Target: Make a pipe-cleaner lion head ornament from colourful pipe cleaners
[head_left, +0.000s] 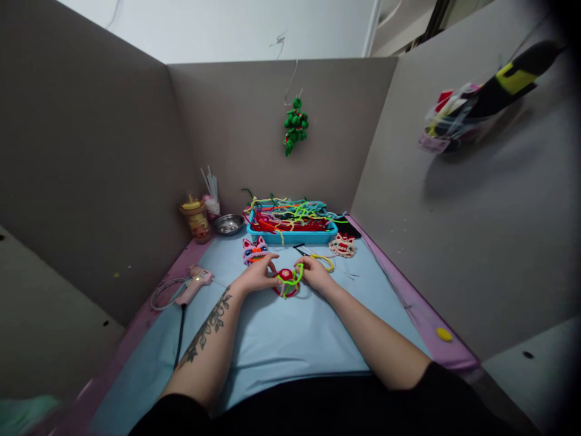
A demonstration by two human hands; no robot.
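Between my hands, low over the blue cloth, is a small red pipe-cleaner piece (285, 274) with a pale pink centre and a ring-like lower edge. My left hand (258, 276) grips it at its left side, thumb in front and index finger arched above. A bright green pipe cleaner (299, 275) curves across the piece's front and right side. My right hand (316, 274) pinches this green strand near its upper end, with the fingertips partly hidden. Just beyond my left hand lies a lilac and pink animal-face piece (254, 249). Yellow-handled scissors (323, 261) lie behind my right hand.
A blue tray (295, 236) heaped with coloured pipe cleaners stands at the back. Right of it lies a cream animal-face piece (344, 246). On the left are a pink glue gun (193, 287) with its cord, a metal bowl (229, 224) and a cup (196, 223). Grey partitions enclose the table.
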